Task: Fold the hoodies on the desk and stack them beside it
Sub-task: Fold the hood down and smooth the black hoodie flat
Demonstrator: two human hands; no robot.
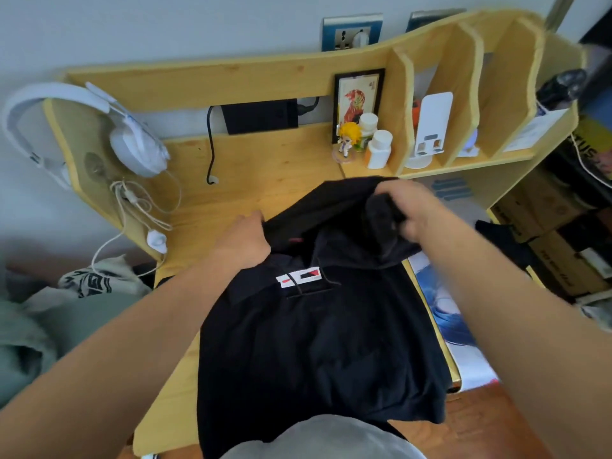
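A black hoodie (318, 346) with a small white and red chest patch lies on the wooden desk (231, 180), its hem hanging over the near edge. My left hand (243, 238) grips the hood's left edge. My right hand (409, 208) holds a bunch of the hood's cloth at the upper right, lifted a little off the desk. A pale green hoodie (89, 286) with dark print lies crumpled on the left, beside the desk.
White headphones (132, 140) and cables hang on the desk's left side panel. A black box (261, 115), a framed picture (357, 101), a small figure (347, 140) and white bottles (379, 149) stand at the back. Shelf dividers sit at the right, cardboard boxes (543, 233) beyond.
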